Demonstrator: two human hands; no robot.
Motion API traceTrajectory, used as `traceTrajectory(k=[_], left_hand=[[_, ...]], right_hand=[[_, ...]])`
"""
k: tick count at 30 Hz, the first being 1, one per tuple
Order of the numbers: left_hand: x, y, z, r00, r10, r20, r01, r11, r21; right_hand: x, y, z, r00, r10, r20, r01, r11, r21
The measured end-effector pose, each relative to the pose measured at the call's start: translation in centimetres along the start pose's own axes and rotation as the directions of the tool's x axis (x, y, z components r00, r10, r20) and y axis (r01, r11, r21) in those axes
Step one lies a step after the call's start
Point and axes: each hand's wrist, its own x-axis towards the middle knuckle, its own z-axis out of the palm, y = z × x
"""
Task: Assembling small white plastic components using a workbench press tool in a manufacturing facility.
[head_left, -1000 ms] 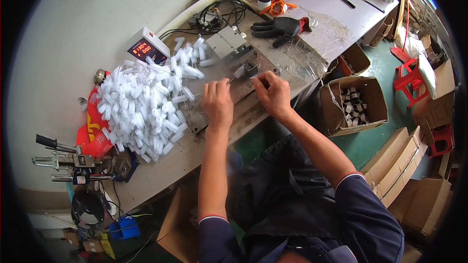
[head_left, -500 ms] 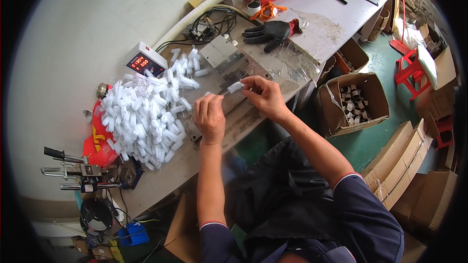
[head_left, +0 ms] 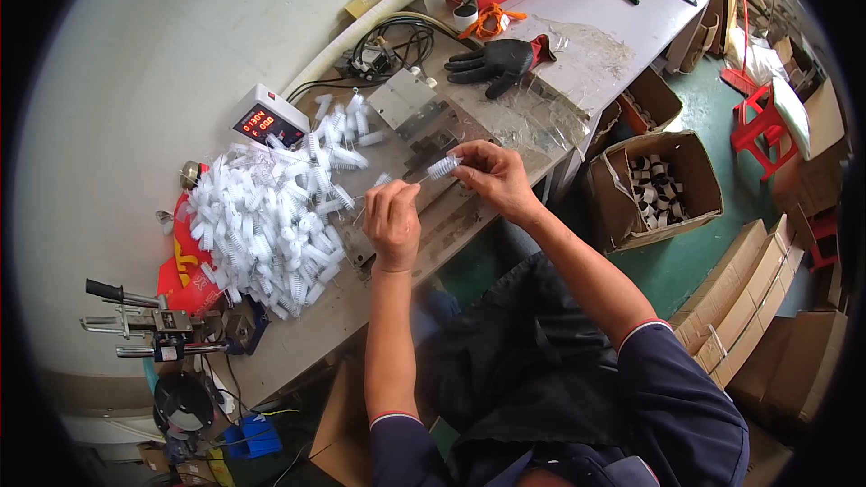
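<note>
Here, left grip (head_left: 392, 221) and right grip (head_left: 499, 180) pinch a white brush (head_left: 441, 168) just inside the bench edge (head_left: 311, 352).

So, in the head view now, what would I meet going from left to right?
Black lever handle, pile of white coiled pieces, left hand, held white coil, right hand, open cardboard carton, red stool.

The floor (head_left: 705, 101) is green, the wall (head_left: 162, 63) pale.

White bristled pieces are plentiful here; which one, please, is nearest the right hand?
The bristled piece pinched by the right hand; the others are farther left, most in the heap.
</note>
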Motion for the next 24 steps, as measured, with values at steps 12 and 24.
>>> traceTrajectory(k=[12, 24], left_hand=[[0.01, -0.10, 0.39, 0.994, -0.070, 0.079, 0.078, 0.991, -0.105], [0.14, 0.79, 0.21, 0.976, 0.048, 0.211, -0.043, 0.999, -0.029]], right_hand=[[-0.21, -0.15, 0.08, 0.998, -0.063, -0.007, 0.063, 0.995, -0.082], [-0.16, -0.71, -0.13, 0.995, -0.002, 0.103, 0.021, 0.981, -0.191]])
